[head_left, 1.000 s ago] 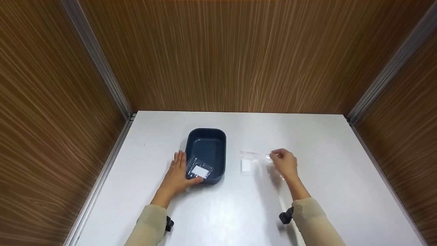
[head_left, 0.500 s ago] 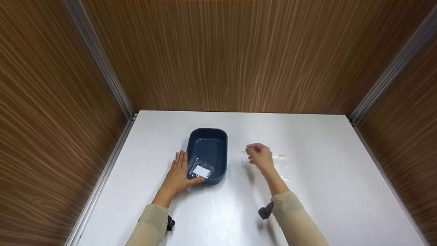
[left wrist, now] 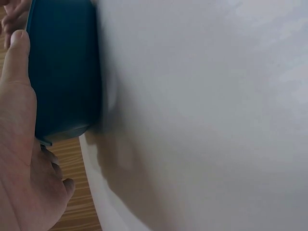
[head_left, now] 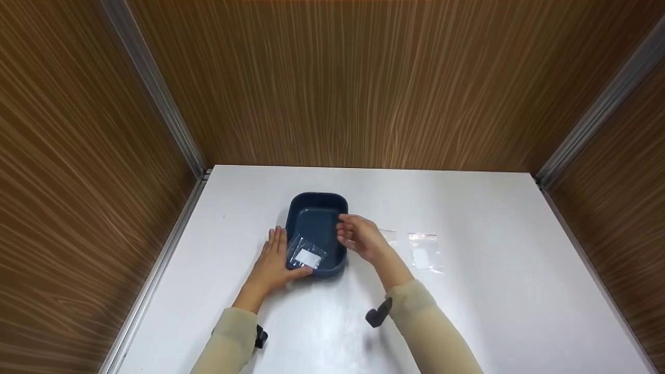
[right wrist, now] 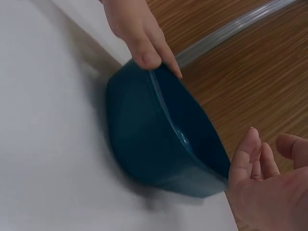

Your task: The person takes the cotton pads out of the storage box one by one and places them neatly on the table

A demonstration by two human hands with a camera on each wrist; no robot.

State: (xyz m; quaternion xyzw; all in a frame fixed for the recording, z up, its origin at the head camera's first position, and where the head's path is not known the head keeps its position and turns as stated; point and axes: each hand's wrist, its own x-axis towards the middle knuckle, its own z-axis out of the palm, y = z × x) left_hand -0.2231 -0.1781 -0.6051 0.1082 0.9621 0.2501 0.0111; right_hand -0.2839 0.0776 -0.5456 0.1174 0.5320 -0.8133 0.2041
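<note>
A dark blue rectangular tub (head_left: pixel 318 223) with rounded corners stands on the white table. Inside its near end lies clear plastic zip bag material (head_left: pixel 308 258) with a white patch; whether it is one bag or more I cannot tell. Against the tub's near left corner rests my left hand (head_left: pixel 271 265), fingers straight along the outer wall and thumb on the near rim. My right hand (head_left: pixel 363 239) hovers at the right rim with loosely bent fingers; in the right wrist view nothing shows between them. A clear zip bag (head_left: pixel 423 253) with a white patch lies to the right.
Another clear bag (head_left: pixel 389 236) lies partly hidden behind my right hand. The white table (head_left: pixel 493 291) is bordered by wood-grain panels (head_left: pixel 332 83) at the back and both sides, with metal rails (head_left: pixel 156 93) at the corners.
My right hand has let go of the zip bag on the right and travelled left to the tub's rim. My left hand and the tub have stayed in place.
</note>
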